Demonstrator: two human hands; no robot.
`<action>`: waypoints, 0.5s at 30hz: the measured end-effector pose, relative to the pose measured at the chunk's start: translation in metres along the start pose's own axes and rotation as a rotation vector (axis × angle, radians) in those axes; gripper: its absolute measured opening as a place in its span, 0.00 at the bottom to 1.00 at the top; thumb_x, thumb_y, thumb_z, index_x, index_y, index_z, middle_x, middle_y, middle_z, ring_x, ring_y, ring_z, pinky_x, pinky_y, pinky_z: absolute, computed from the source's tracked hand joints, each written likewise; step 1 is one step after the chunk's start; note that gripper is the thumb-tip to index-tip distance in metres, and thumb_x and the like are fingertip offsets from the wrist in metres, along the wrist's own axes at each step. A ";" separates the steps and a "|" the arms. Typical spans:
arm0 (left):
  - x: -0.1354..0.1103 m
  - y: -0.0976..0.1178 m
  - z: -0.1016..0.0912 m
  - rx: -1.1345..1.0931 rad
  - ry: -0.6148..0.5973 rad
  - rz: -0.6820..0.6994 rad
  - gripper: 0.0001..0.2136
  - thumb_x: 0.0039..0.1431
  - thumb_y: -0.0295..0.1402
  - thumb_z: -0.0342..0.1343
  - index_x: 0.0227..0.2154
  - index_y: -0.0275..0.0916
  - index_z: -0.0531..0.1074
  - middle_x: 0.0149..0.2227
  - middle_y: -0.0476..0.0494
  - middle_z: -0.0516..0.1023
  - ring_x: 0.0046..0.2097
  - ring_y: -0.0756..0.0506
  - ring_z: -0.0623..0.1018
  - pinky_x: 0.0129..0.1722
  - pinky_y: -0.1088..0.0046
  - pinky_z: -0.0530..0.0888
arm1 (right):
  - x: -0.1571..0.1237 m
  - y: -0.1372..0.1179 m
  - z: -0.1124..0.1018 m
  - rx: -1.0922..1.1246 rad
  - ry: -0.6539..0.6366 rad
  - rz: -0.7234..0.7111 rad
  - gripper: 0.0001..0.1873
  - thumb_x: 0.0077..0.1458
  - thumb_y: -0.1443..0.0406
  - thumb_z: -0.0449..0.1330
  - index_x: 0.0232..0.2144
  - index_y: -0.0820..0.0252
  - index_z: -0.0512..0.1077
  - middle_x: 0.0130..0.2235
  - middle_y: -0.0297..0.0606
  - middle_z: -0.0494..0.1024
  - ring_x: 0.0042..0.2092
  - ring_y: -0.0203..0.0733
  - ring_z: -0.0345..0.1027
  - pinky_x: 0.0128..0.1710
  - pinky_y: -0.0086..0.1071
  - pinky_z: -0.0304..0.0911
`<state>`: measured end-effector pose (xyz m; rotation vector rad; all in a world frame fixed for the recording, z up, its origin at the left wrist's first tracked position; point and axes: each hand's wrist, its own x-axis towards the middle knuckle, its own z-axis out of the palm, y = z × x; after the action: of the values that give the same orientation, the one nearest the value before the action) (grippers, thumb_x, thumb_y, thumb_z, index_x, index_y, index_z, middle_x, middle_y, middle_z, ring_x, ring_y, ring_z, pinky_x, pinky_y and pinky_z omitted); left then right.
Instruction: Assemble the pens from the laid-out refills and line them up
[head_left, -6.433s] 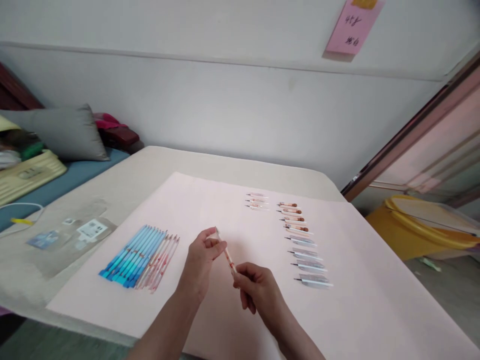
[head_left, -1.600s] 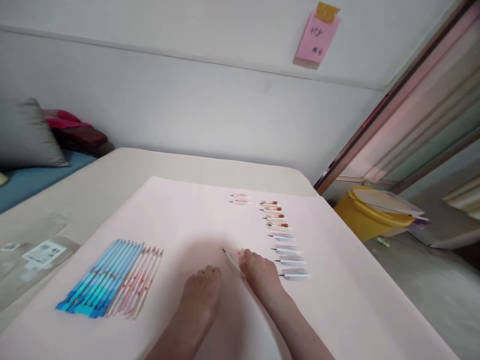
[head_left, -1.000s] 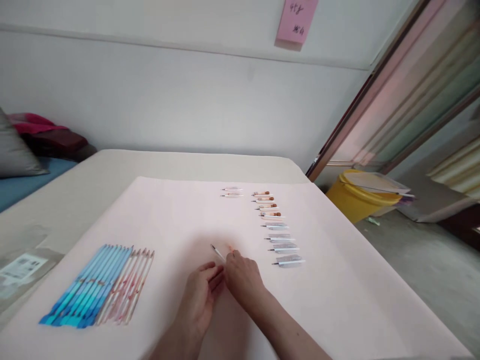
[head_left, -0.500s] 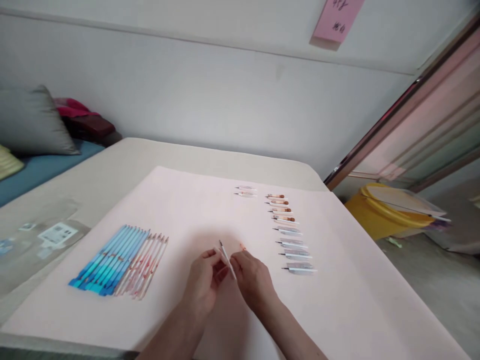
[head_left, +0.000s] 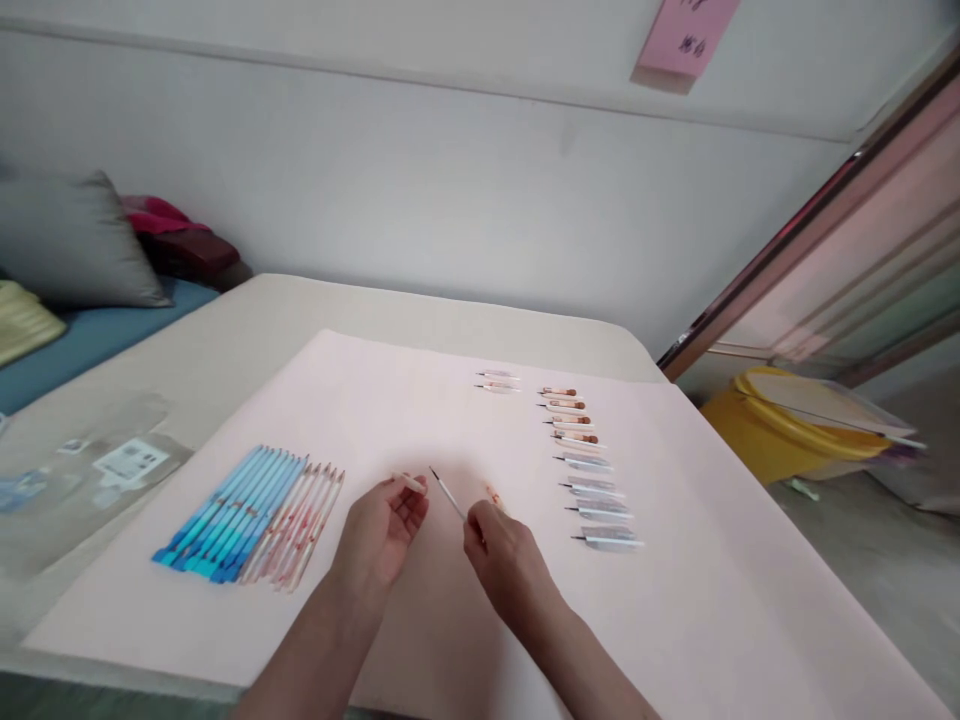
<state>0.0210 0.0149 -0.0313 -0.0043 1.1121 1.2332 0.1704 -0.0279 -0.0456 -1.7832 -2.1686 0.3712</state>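
Observation:
My right hand point(head_left: 499, 550) is closed around a slim white pen refill point(head_left: 448, 492) with a dark tip pointing up and left. An orange-patterned pen part point(head_left: 493, 496) shows just beyond its knuckles; whether the hand grips that too is unclear. My left hand point(head_left: 384, 525), a little apart from the refill, pinches a short pale pen piece point(head_left: 410, 483) between thumb and fingers. To the left lie blue pens point(head_left: 232, 510) in a tight row, with red-and-white patterned pens point(head_left: 300, 520) beside them.
Pen refills lie in a column on the right, by brown-ended pen parts point(head_left: 574, 421) and clear greyish parts point(head_left: 604, 508). Two more sets point(head_left: 499, 386) lie further back. A plastic bag point(head_left: 112, 475) is at left, a yellow bin point(head_left: 787, 430) beyond the right edge.
My hands have moved apart. The left has shifted left with the pale piece, and the refill now sticks out from my right hand alone.

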 end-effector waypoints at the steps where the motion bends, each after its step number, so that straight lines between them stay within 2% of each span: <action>1: 0.001 0.002 0.000 -0.013 0.011 0.011 0.03 0.52 0.20 0.52 0.26 0.31 0.68 0.31 0.37 0.74 0.30 0.49 0.76 0.26 0.77 0.74 | -0.002 0.000 -0.002 0.053 0.023 -0.050 0.07 0.57 0.71 0.49 0.28 0.61 0.64 0.27 0.35 0.71 0.27 0.35 0.64 0.26 0.26 0.54; 5: 0.003 0.005 0.000 -0.034 0.019 0.046 0.04 0.50 0.19 0.52 0.23 0.31 0.68 0.30 0.38 0.74 0.30 0.50 0.75 0.27 0.77 0.74 | -0.009 0.000 -0.005 0.153 0.047 -0.148 0.08 0.57 0.71 0.48 0.26 0.60 0.62 0.25 0.33 0.68 0.25 0.33 0.60 0.25 0.25 0.51; 15: 0.003 0.005 -0.001 -0.001 -0.023 0.115 0.03 0.52 0.21 0.52 0.25 0.33 0.68 0.31 0.38 0.74 0.30 0.49 0.76 0.27 0.76 0.74 | -0.009 -0.002 -0.010 0.130 0.023 -0.129 0.08 0.56 0.71 0.48 0.26 0.60 0.62 0.26 0.33 0.67 0.25 0.33 0.59 0.25 0.26 0.50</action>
<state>0.0167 0.0188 -0.0313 0.0740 1.1047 1.3329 0.1738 -0.0376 -0.0365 -1.5625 -2.1770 0.4479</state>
